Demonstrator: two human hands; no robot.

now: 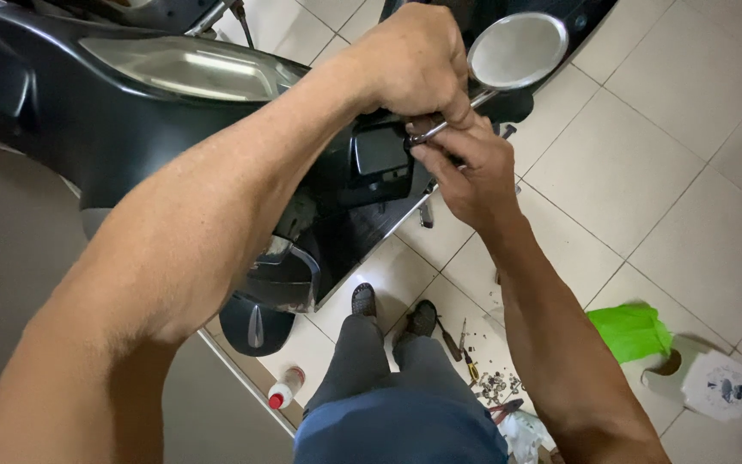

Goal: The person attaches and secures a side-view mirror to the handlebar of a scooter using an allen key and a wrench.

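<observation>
Chrome mirror stem [453, 120] is pinched above the scooter dash [380, 155] by both hands, left hand [414, 64] and right hand [474, 167] with fingers clamped on it; a slipping grip could drop the round mirror [517, 50] onto the tiled floor [689, 172].

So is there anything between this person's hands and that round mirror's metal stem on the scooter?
Nothing visible is in the way. Both the left hand and the right hand are already closed on the thin metal stem below the round mirror, right above the scooter's small dashboard screen. The joint itself is hidden under the fingers.
</observation>
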